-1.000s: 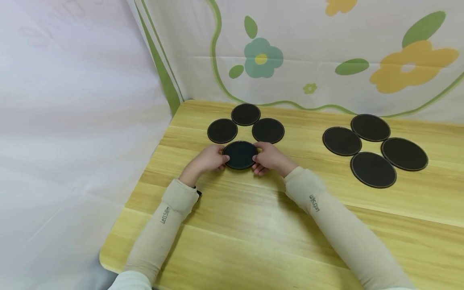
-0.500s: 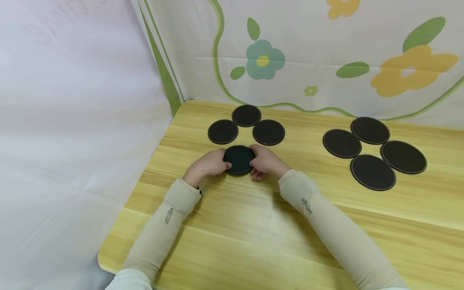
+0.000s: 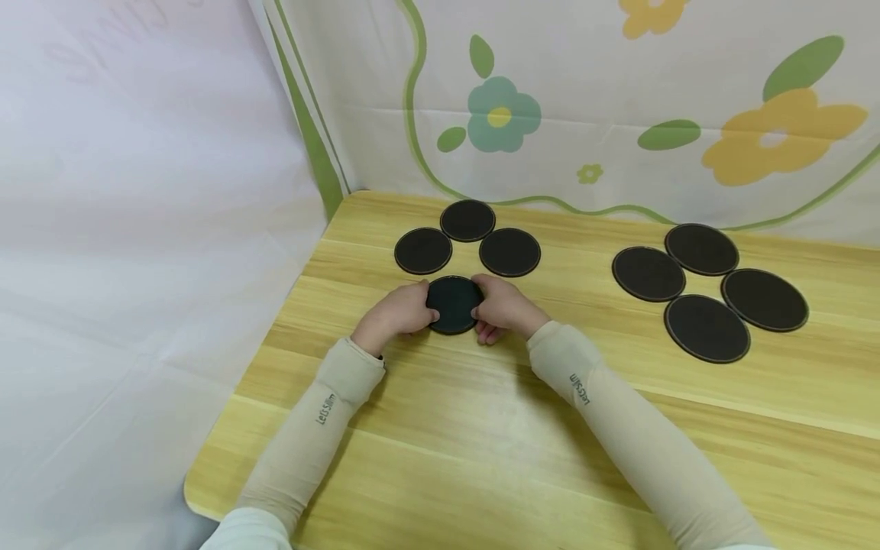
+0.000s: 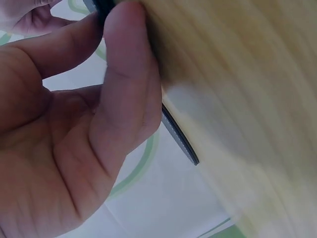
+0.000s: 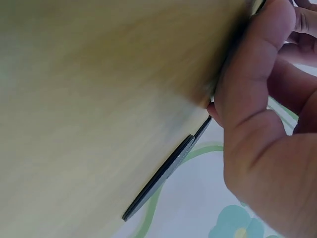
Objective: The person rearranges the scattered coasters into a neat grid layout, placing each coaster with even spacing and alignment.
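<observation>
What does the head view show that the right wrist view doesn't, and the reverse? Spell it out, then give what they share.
Only the head view: the top face of the held disc, four black discs grouped at right, a large orange flower and beige sleeves.

Only the right wrist view: two discs edge-on, and the right hand in close-up.

Both: that hand, the wooden table, the blue-green flower.

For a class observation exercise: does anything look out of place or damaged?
Only mildly: the held black coaster is apart from the three coasters behind it, while the four coasters at right form a tight diamond. No damage shows.
</observation>
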Demonstrator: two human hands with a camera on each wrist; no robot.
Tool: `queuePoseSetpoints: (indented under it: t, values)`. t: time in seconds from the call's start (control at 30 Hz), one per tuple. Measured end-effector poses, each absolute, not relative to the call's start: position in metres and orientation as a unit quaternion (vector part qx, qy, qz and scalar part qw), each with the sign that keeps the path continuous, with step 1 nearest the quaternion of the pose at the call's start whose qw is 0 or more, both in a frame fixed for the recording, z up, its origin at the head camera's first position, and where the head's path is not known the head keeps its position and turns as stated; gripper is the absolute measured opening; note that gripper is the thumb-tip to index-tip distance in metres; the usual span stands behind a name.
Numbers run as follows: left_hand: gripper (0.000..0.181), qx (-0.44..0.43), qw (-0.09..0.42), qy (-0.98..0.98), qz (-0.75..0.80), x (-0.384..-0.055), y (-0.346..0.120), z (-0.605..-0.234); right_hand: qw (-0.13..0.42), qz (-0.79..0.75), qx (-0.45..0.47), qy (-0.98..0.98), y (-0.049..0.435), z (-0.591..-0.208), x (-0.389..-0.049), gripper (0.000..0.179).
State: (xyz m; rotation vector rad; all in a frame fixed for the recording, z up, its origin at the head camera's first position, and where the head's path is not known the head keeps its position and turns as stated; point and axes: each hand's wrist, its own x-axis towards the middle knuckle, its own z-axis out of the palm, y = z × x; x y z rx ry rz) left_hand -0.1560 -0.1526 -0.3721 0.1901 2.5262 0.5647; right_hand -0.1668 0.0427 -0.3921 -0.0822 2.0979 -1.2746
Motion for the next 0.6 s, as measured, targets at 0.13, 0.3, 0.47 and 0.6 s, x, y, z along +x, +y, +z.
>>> queuePoseSetpoints:
  t: [0.13,0.3,0.47,0.6]
  values:
    - [0.072,0.058,0.271,0.938,0.209,-0.1561,-0.1508,-0.3724,0.334,-0.477,-0.035,0.812,0.0409,-0.393,-0.1674,0.077]
    - [0.072,0.049,0.27,0.939,0.207,-0.1572,-0.1487,-0.3716,0.331,-0.459,-0.041,0.824,0.0407,-0.3935,-0.1681,0.077]
    - [0.062,0.064,0.273,0.941,0.191,-0.1585,-0.1516,-0.3706,0.33,-0.447,-0.049,0.83,0.0418,-0.3939,-0.1674,0.078]
    - [0.049,0.089,0.259,0.946,0.172,-0.1619,-0.1587,-0.3667,0.319,-0.443,-0.07,0.835,0.0446,-0.3924,-0.1662,0.076]
